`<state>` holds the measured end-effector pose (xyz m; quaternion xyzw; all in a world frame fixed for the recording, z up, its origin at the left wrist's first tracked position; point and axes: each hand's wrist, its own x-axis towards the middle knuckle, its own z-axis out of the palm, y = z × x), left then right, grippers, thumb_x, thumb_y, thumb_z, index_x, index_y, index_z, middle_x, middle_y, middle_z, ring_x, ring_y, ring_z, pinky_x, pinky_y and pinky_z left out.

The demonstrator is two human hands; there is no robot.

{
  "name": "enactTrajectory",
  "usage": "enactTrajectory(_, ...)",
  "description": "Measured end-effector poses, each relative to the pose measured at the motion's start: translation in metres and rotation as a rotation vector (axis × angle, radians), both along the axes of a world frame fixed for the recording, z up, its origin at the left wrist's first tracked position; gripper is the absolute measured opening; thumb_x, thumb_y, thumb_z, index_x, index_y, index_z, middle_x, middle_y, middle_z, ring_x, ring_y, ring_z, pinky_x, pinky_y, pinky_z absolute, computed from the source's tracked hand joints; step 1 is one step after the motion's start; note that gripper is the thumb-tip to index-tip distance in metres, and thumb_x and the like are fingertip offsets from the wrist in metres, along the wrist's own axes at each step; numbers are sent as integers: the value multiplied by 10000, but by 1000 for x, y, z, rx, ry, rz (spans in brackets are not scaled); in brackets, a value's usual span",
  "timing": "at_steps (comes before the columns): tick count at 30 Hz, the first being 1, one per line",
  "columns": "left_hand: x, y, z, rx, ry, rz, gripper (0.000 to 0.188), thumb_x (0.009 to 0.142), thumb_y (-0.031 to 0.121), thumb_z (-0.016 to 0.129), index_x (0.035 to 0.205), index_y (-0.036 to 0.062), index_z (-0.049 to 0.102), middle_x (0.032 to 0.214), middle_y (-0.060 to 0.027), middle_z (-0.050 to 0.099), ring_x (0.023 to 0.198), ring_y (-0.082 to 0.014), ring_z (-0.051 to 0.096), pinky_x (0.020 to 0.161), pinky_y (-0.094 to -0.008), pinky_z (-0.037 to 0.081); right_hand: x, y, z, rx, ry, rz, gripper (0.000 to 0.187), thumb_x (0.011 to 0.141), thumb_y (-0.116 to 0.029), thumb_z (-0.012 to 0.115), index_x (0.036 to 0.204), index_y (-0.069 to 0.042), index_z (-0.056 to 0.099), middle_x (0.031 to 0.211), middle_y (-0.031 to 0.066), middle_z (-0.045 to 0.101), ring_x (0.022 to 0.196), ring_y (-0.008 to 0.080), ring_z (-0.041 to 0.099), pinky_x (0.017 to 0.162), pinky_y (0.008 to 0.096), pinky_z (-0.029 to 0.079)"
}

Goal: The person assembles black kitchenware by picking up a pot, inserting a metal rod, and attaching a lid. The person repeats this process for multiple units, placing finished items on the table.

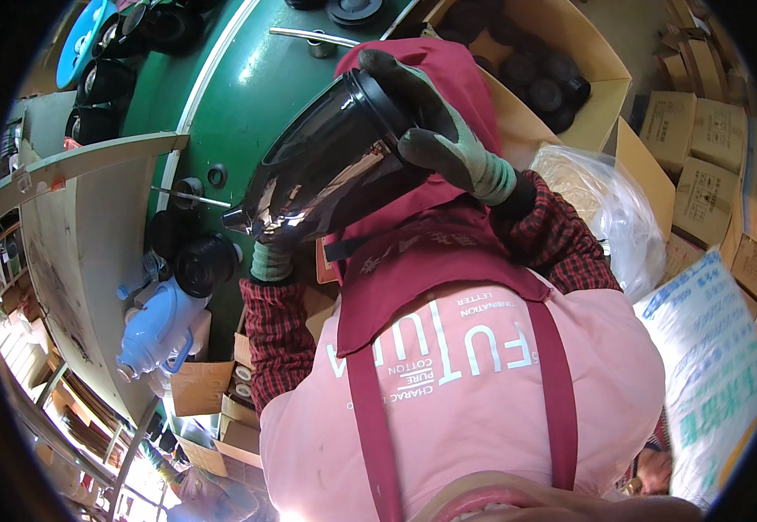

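A glossy black tapered vessel [322, 165] lies tilted across the front of my body. Its wide ridged rim is at the upper right and its narrow tip at the lower left. My right hand [444, 130], in a green glove with dark coated fingers, is closed over the wide end, thumb apart from the other fingers. Beneath the narrow end, my left hand [271, 259] supports the vessel. Only its green glove cuff shows well; the vessel hides the fingers. A maroon apron [422, 287] is behind the vessel.
A green workbench [248, 83] holds a metal rod [313, 36], a small black ring [217, 176] and dark round parts. A blue jug [163, 326] stands left. An open carton [605, 83] of black parts, stacked boxes and a white sack [709, 374] are right. Another person's hand [653, 471] shows lower right.
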<state>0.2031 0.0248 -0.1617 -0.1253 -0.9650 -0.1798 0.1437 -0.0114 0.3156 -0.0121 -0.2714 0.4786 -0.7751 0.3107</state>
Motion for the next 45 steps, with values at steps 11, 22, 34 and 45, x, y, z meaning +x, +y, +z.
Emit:
enactTrajectory(11, 11, -12, 34, 499, -413, -25, 524, 908, 150, 759, 1387, 55, 571, 1330, -133, 641, 1168, -311, 649, 993, -446, 551, 1, 16, -10, 135, -318, 23, 698, 1073, -401, 481, 1632, -72, 223, 1537, 100, 451, 1417, 218, 434, 1189, 366, 317)
enactTrajectory(22, 10, 20, 7, 1746, -993, 400, 849, 823, 346, 846, 1516, 57, 451, 1474, -112, 537, 1302, -250, 561, 1033, -409, 528, 8, 8, -1, -96, 230, -44, 758, 932, -293, 718, 1561, -51, 372, 1518, 84, 439, 1419, 235, 424, 1194, 383, 314)
enactTrajectory(34, -23, 16, 81, 1049, -78, 209, 734, 825, 337, 811, 1411, -18, 550, 1291, -201, 651, 1141, -302, 667, 993, -406, 536, 4, 15, -14, -203, -190, -49, 573, 1122, -327, 416, 1587, -13, 298, 1584, 99, 389, 1473, 206, 363, 1234, 345, 276)
enactTrajectory(45, -61, 56, 169, 586, -13, 155, 466, 837, 158, 740, 1247, -56, 678, 1167, -138, 726, 1024, -250, 715, 929, -347, 549, -1, 17, 16, 37, 54, -70, 583, 1093, -371, 453, 1557, -28, 373, 1502, 93, 484, 1384, 185, 460, 1159, 325, 361)
